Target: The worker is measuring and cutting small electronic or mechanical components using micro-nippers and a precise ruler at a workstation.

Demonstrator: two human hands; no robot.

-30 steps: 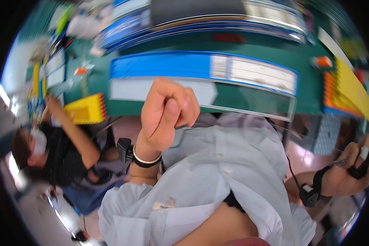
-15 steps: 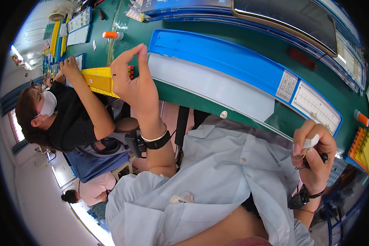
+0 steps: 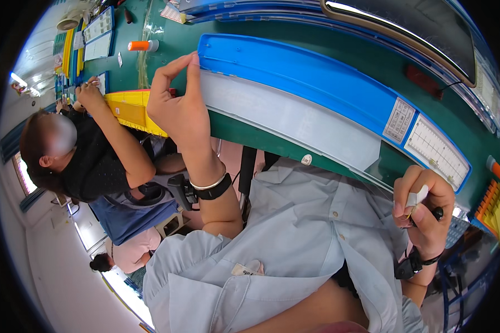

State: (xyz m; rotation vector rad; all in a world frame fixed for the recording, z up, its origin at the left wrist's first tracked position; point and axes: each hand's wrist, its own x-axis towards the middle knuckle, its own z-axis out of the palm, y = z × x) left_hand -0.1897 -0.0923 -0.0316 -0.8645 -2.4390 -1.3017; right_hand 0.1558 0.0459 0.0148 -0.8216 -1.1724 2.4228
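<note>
My left hand [image 3: 179, 105] is raised by the left end of a long blue case lid [image 3: 294, 75]. Its thumb and forefinger tips are pinched together; anything between them is too fine to make out. Below the blue part lies the case's long whitish tray [image 3: 283, 114]. At the right end of the case, my right hand [image 3: 426, 205] is closed around a small dark tool [image 3: 439, 213] with a rounded end, mostly hidden by the fingers. A white wrap [image 3: 417, 195] covers one of its fingers.
An orange-capped bottle [image 3: 143, 45] and a yellow case [image 3: 130, 108] are to the left. A phone [image 3: 400, 33] rests on stacked blue cases at the back. Orange-handled items [image 3: 488, 205] stand at the right. A masked co-worker [image 3: 89, 150] sits on my left.
The view has shifted slightly. My left hand, still pinched, is now nearer the blue lid's left end. My right hand keeps its hold.
</note>
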